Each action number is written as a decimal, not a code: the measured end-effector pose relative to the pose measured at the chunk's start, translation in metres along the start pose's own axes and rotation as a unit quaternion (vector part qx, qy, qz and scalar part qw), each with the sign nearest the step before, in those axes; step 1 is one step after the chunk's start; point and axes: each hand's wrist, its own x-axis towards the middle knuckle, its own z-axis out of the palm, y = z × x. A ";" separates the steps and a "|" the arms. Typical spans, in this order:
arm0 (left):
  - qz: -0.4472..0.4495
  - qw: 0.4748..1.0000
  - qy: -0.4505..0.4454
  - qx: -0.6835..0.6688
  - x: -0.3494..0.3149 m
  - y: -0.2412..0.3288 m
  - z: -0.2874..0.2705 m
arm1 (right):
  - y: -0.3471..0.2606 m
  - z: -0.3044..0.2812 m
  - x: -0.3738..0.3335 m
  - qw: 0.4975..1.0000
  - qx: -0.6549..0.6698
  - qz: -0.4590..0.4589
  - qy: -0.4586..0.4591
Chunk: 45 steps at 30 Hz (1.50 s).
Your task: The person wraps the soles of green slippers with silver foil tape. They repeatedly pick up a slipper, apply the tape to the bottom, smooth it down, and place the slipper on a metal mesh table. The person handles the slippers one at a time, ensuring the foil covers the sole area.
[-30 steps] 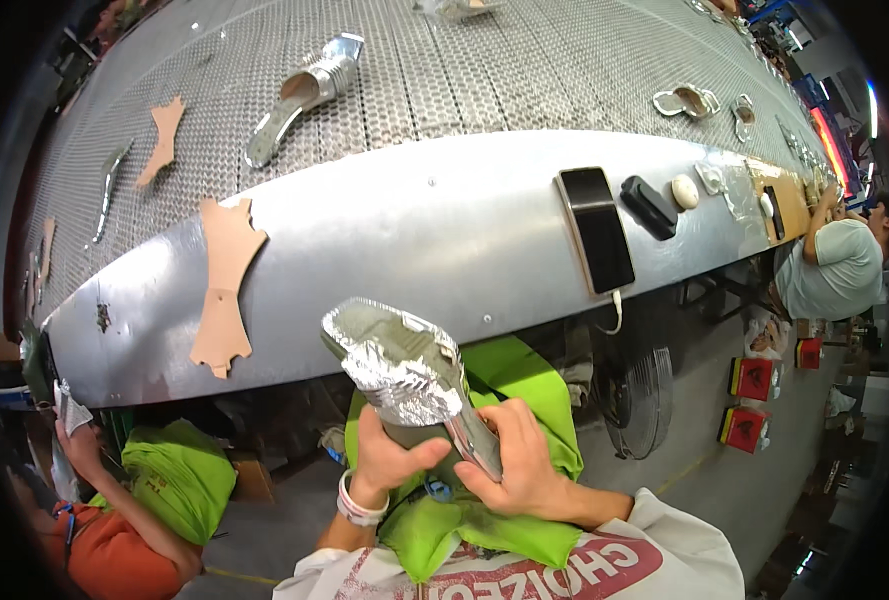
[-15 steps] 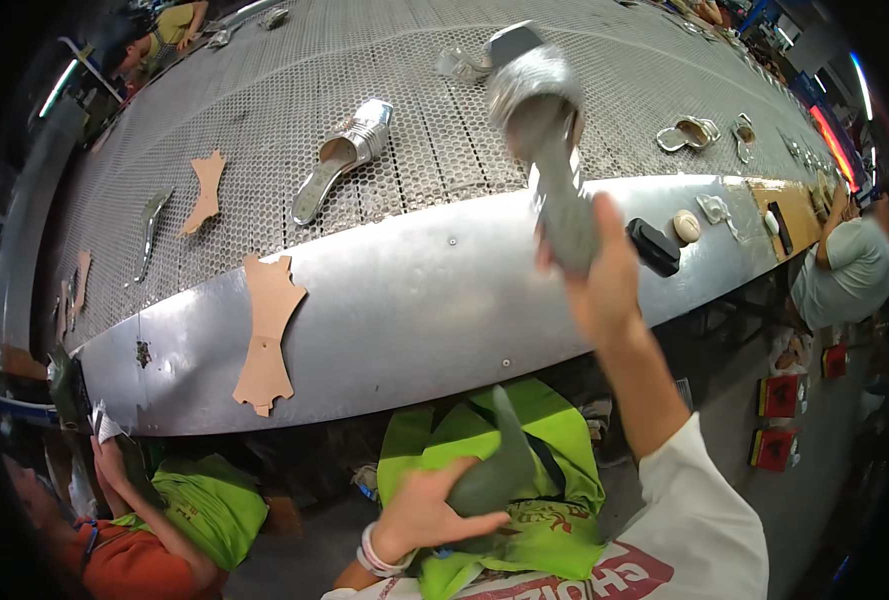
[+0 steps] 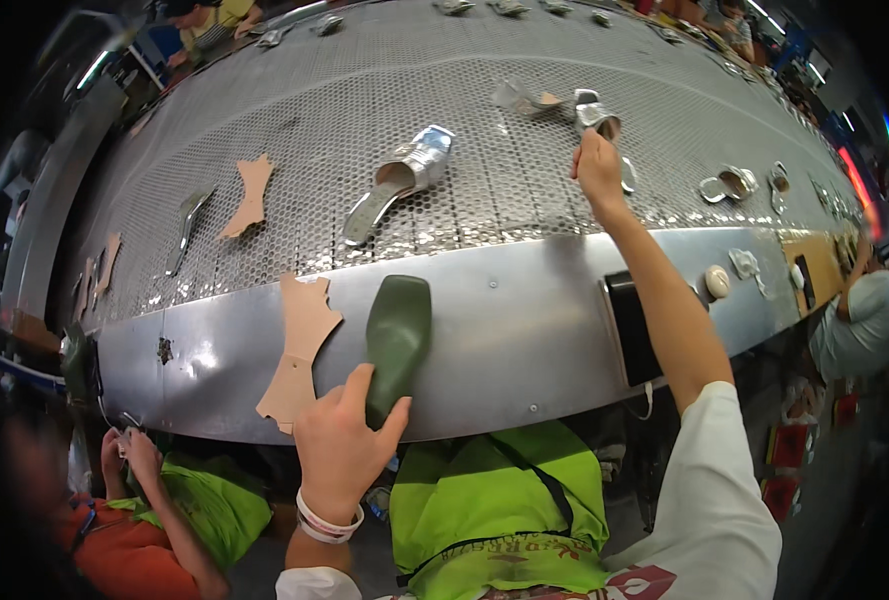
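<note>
My left hand (image 3: 346,440) grips a dark green shoe last (image 3: 399,325) by its narrow end, thumb on one side and fingers on the other. The last's broad, square toe points away from me, over the metal ledge. My right arm stretches out over the mesh belt. There my right hand (image 3: 597,170) is closed on a silver slide sandal (image 3: 592,108); its sole is mostly hidden by the fingers. Left of it, another silver slide sandal (image 3: 426,158) lies on the mesh. Beside the last, a tan shaped cutout (image 3: 302,345) rests partly on the ledge.
The metal ledge (image 3: 484,345) runs before me along the mesh belt (image 3: 324,120). A dark flat device (image 3: 632,325) with a white cable lies under my right forearm. A round cream item (image 3: 716,281) sits farther right. Co-workers sit on both sides.
My right hand has carried the silver slide sandal from above the ledge out to the mesh belt. My left hand has raised the green shoe last from my lap to the ledge.
</note>
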 end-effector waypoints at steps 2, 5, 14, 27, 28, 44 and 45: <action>0.022 0.997 -0.012 -0.071 0.015 -0.009 -0.007 | 0.015 0.002 0.032 0.998 -0.027 -0.007 -0.052; 0.056 0.987 -0.028 -0.148 0.053 -0.030 -0.022 | 0.025 0.014 0.059 0.990 -0.004 0.087 -0.113; 0.050 0.993 0.103 0.017 0.183 -0.185 -0.011 | 0.020 0.049 0.120 0.979 -0.039 0.158 -0.121; 0.068 0.969 0.146 -0.187 0.181 -0.149 -0.038 | -0.073 0.077 0.068 0.975 0.131 -0.134 -0.122; 0.070 0.958 0.158 -0.228 0.173 -0.144 -0.041 | -0.099 0.082 0.035 0.955 0.136 -0.199 -0.171; 0.074 0.882 0.211 -0.415 0.041 -0.123 -0.115 | -0.205 0.164 -0.244 0.804 -0.055 -0.176 -0.566; 0.075 0.882 0.199 -0.421 0.040 -0.127 -0.111 | -0.205 0.154 -0.241 0.819 -0.048 -0.180 -0.543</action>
